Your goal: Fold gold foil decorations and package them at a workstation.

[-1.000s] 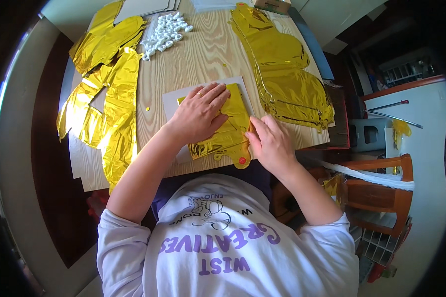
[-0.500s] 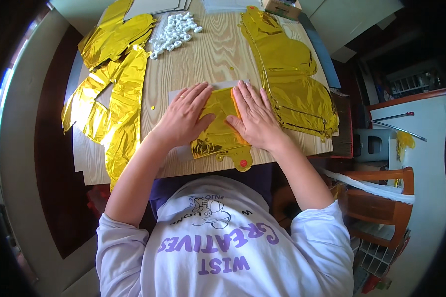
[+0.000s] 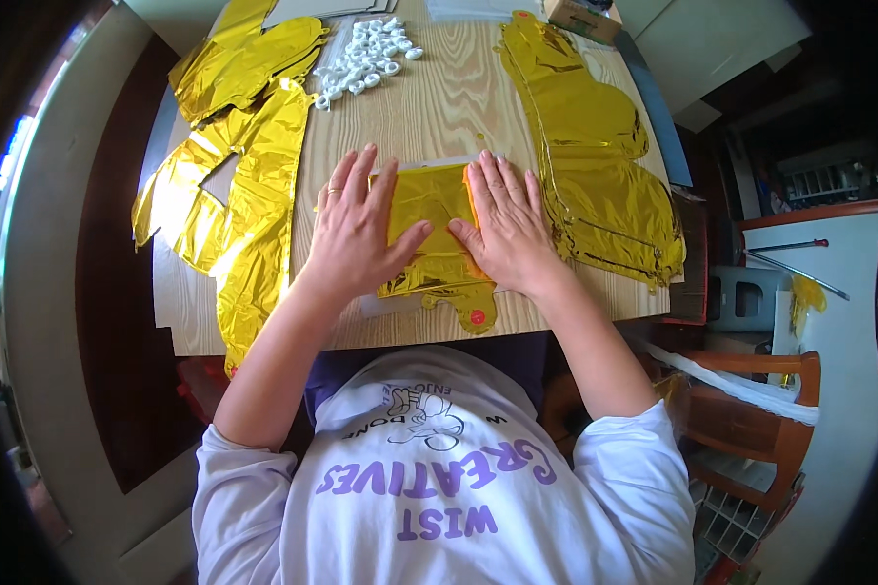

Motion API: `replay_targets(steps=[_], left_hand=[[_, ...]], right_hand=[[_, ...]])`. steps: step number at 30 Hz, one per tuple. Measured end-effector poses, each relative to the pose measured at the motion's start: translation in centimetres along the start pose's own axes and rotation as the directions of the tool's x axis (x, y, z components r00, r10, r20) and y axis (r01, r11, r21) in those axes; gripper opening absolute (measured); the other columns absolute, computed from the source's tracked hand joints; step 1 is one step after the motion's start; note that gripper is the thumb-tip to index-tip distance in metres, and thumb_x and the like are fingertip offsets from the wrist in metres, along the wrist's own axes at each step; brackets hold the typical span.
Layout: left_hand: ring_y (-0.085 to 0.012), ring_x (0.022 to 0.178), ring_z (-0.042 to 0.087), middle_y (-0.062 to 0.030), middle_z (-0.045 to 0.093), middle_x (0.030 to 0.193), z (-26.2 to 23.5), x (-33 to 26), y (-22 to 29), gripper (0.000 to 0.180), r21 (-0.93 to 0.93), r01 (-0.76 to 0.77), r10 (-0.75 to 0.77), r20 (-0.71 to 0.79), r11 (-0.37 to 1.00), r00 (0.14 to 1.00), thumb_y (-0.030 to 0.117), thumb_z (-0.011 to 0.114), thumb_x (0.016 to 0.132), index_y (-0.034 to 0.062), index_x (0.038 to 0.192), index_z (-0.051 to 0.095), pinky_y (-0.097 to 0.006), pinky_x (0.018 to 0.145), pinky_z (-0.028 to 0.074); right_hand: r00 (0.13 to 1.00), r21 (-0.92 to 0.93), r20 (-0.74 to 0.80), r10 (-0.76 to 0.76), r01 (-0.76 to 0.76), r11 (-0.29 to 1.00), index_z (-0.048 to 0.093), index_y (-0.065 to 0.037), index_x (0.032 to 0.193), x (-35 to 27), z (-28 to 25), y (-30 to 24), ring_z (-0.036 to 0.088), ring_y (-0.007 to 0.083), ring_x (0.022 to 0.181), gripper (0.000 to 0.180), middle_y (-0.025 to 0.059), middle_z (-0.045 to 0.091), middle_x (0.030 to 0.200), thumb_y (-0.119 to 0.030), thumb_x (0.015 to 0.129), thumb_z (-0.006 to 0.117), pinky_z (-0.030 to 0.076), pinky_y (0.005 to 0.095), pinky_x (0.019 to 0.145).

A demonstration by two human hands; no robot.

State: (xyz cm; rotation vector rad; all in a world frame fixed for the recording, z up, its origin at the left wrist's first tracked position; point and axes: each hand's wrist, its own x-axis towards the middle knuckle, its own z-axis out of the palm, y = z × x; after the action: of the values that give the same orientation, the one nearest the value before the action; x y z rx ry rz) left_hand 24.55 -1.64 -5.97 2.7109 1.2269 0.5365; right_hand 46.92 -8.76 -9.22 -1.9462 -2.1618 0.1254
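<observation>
A folded gold foil balloon [image 3: 429, 210] lies flat near the table's front edge, on a pale sheet [image 3: 380, 306] that shows only at its borders. Its tail tab [image 3: 477, 317] has a red dot and points toward me. My left hand [image 3: 359, 229] is at the balloon's left edge, fingers spread and thumb over the foil. Flat on the right edge rests my right hand [image 3: 507, 229], its fingers stretched out. An orange piece, perhaps cloth [image 3: 472, 195], shows along that hand's inner side; most of it is hidden under the palm.
Unfolded gold foil balloons [image 3: 259, 185] cover the table's left side. More gold foil [image 3: 595, 146] lies along the right. Small white rings [image 3: 366, 58] are heaped at the back left. A cardboard box [image 3: 583, 18] stands at the far right corner, and a wooden chair [image 3: 751, 429] is to my right.
My left hand has shifted left across the foil toward its edge, and its fingers have spread wider. My right hand stays on the right edge. The whole view has shifted slightly.
</observation>
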Motion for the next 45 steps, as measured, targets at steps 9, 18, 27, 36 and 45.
replay_targets(steps=[9,18,27,36,45], left_hand=[[-0.0349,0.153,0.026,-0.0186,0.036,0.161,3.3,1.7,4.3,0.095,-0.085,-0.258,0.264,0.065,0.962,0.962,0.072,0.037,0.097,-0.0008,0.158,0.03,-0.054,0.125,0.013],[-0.0332,0.154,0.025,-0.0166,0.036,0.162,2.8,0.0,2.4,0.094,0.006,-0.178,0.176,0.116,0.984,0.977,0.073,0.035,0.097,-0.001,0.156,0.035,-0.054,0.125,0.009],[-0.0321,0.155,0.023,-0.0163,0.034,0.163,-0.6,-3.2,-0.2,0.094,0.206,-0.076,0.044,0.158,0.976,0.986,0.07,0.047,0.094,-0.0002,0.156,0.035,-0.055,0.125,0.003],[-0.0414,0.15,0.028,-0.0261,0.036,0.158,-1.0,-0.3,6.3,0.084,-0.034,-0.025,0.023,-0.035,0.999,0.999,0.048,0.06,0.094,-0.0054,0.153,0.034,-0.057,0.123,0.011],[-0.0374,0.154,0.021,-0.0235,0.031,0.163,2.9,-1.5,2.8,0.092,0.002,0.031,-0.031,0.079,1.0,0.996,0.068,0.039,0.098,-0.0052,0.154,0.034,-0.056,0.124,0.011]], right_hand=[[0.999,-0.041,0.01,-0.034,0.035,0.999,0.024,-0.005,0.16,0.0,-0.3,0.2,0.013,0.0363,0.156,0.076,0.0201,0.019,0.167,-0.048,0.102,0.044,0.003,0.0563,0.125],[1.0,-0.029,0.0,-0.029,0.029,0.999,0.023,0.002,0.159,0.0,-0.3,-0.1,0.015,0.0361,0.156,0.078,0.0215,0.019,0.167,-0.049,0.103,0.043,0.002,0.0559,0.125],[1.0,-0.039,0.024,-0.01,0.011,0.999,0.022,0.001,0.16,0.0,-0.6,-0.3,0.014,0.0355,0.156,0.077,0.0207,0.017,0.168,-0.049,0.104,0.042,0.001,0.0549,0.125],[0.999,-0.089,0.029,-0.035,0.038,0.995,0.022,0.0,0.16,0.0,-0.2,0.0,0.013,0.0358,0.156,0.079,0.0214,0.018,0.168,-0.051,0.103,0.04,0.001,0.0551,0.125],[1.0,-0.035,0.008,-0.013,0.014,0.999,0.023,-0.002,0.16,0.0,-0.3,-0.2,0.016,0.035,0.156,0.078,0.0188,0.019,0.168,-0.05,0.103,0.043,0.002,0.055,0.126]])
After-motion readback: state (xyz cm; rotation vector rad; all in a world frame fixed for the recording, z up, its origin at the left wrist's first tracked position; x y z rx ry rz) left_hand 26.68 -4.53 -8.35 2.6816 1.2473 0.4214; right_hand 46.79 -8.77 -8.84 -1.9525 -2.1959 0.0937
